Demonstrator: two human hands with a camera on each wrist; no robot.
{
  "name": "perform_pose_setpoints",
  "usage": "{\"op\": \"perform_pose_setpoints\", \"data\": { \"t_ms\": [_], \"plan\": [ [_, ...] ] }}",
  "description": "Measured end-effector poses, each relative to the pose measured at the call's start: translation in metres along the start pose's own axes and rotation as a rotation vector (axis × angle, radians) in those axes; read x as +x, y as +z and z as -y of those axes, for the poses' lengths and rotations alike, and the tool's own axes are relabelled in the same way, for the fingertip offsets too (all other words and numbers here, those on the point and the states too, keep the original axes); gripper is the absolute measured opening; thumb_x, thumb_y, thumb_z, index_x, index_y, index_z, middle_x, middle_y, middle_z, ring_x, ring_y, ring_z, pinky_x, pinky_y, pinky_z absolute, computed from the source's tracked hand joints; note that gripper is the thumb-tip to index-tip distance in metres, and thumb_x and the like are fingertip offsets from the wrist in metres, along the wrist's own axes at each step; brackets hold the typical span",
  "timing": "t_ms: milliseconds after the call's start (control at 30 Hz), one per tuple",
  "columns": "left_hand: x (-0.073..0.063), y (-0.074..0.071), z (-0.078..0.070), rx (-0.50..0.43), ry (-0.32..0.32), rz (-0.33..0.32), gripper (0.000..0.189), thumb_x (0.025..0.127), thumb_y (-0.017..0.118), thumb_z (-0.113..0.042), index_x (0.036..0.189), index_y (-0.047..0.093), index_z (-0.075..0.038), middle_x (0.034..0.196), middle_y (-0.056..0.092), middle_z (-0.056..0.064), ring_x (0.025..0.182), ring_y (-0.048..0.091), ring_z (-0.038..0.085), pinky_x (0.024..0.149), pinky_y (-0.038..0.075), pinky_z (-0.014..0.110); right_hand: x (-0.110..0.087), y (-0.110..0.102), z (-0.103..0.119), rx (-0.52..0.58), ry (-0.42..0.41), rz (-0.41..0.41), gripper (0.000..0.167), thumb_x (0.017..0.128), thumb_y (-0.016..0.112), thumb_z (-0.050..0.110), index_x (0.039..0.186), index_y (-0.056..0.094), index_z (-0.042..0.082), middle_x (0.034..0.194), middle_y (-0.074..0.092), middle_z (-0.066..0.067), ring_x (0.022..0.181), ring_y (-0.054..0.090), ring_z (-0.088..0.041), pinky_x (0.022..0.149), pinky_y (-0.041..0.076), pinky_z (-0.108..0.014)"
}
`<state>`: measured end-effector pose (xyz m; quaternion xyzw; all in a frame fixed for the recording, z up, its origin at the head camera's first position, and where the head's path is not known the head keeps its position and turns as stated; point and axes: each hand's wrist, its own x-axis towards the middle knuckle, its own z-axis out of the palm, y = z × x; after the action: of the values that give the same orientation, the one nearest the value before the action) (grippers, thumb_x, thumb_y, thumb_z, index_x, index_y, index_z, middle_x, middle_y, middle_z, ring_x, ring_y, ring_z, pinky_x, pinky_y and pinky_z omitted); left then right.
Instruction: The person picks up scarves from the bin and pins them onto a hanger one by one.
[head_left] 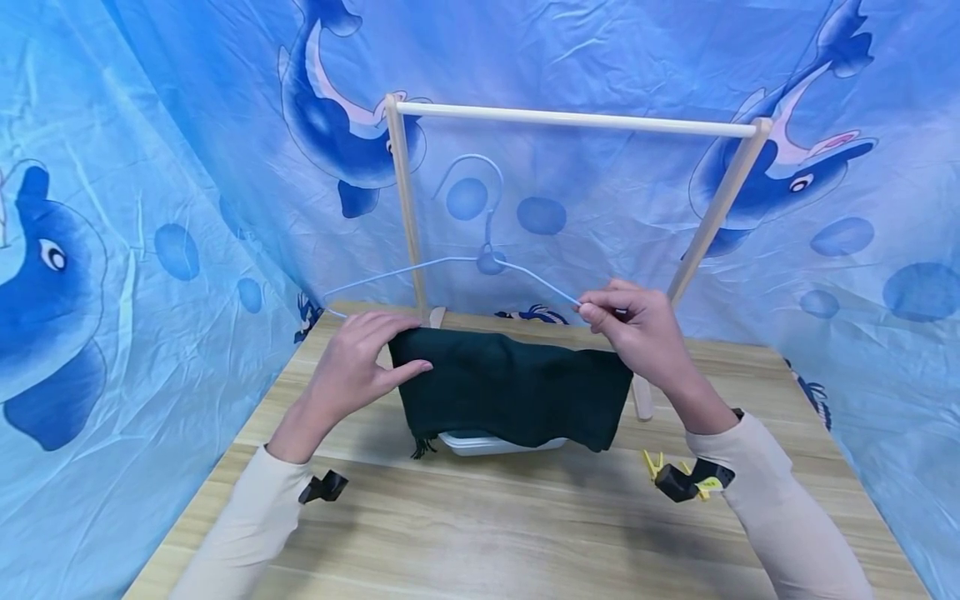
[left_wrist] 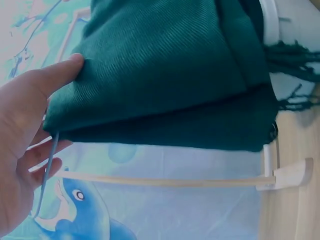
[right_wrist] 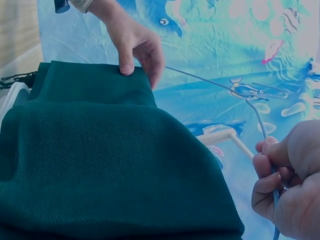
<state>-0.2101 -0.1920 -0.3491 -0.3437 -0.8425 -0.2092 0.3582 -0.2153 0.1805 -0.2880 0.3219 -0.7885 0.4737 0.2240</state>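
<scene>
A dark green fringed scarf (head_left: 510, 387) hangs folded over the lower part of a light blue wire hanger (head_left: 536, 277). The hanger's hook points up, below the rack's rail and apart from it. At the scarf's upper left corner, my left hand (head_left: 363, 362) pinches the cloth, thumb in front and fingers behind; the left wrist view shows the thumb (left_wrist: 62, 75) flat on the fabric and the hanger's wire end near the fingers. My right hand (head_left: 637, 329) grips the hanger's right shoulder between thumb and curled fingers, as the right wrist view also shows (right_wrist: 290, 182).
A wooden rack with a white rail (head_left: 577, 119) stands at the back of the wooden table (head_left: 480, 533). Partly hidden under the scarf is a white tray (head_left: 487, 446). Yellow clips (head_left: 652, 462) lie by the right wrist. Blue dolphin-print curtains (head_left: 585, 50) surround the table.
</scene>
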Motion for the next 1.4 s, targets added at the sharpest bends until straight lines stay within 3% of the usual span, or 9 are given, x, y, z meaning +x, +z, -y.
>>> {"op": "perform_pose_setpoints", "data": {
  "t_ms": [267,533,900,1100,1400],
  "plan": [
    [-0.006,0.001,0.009,0.047,0.033,-0.035,0.055,0.07,0.094,-0.03,0.113,0.075,-0.002,0.106,0.076,0.014,0.1,0.069,0.035,0.092,0.05,0.054,-0.002,-0.002,-0.002,-0.002,0.006,0.0,0.013,0.093,0.067,-0.009,0.097,0.079,-0.003,0.071,0.055,-0.005,0.06,0.046,-0.012,0.051,0.037,-0.023],
    [-0.005,0.001,0.011,0.023,0.078,-0.056,0.032,0.074,0.09,-0.012,0.103,0.079,-0.006,0.097,0.078,0.01,0.092,0.073,0.029,0.082,0.05,0.044,-0.004,-0.004,-0.002,0.0,0.001,-0.003,0.014,0.093,0.067,-0.009,0.097,0.079,-0.003,0.071,0.055,-0.005,0.059,0.045,-0.012,0.051,0.037,-0.023],
    [0.003,-0.003,0.008,-0.028,0.101,-0.1,0.029,0.076,0.083,0.007,0.104,0.079,0.001,0.094,0.078,0.014,0.083,0.074,0.032,0.077,0.057,0.05,-0.006,-0.005,-0.004,-0.007,-0.039,0.012,0.015,0.091,0.068,-0.012,0.097,0.079,-0.003,0.072,0.056,-0.004,0.059,0.046,-0.012,0.051,0.038,-0.022],
    [0.012,-0.007,0.003,-0.053,0.068,-0.114,0.025,0.084,0.077,0.01,0.108,0.074,0.008,0.098,0.076,0.02,0.084,0.075,0.034,0.071,0.061,0.045,-0.007,-0.008,-0.006,-0.002,-0.049,0.057,0.016,0.09,0.068,-0.013,0.097,0.079,-0.004,0.074,0.059,-0.004,0.063,0.051,-0.012,0.054,0.042,-0.02],
    [0.012,-0.011,-0.003,0.103,-0.006,-0.11,0.02,0.091,0.074,0.0,0.109,0.07,0.008,0.096,0.074,0.022,0.082,0.074,0.036,0.071,0.061,0.048,-0.008,-0.014,-0.005,0.044,-0.098,0.089,0.019,0.088,0.065,-0.02,0.097,0.077,-0.008,0.074,0.06,-0.005,0.065,0.052,-0.012,0.055,0.043,-0.02]
  ]
}}
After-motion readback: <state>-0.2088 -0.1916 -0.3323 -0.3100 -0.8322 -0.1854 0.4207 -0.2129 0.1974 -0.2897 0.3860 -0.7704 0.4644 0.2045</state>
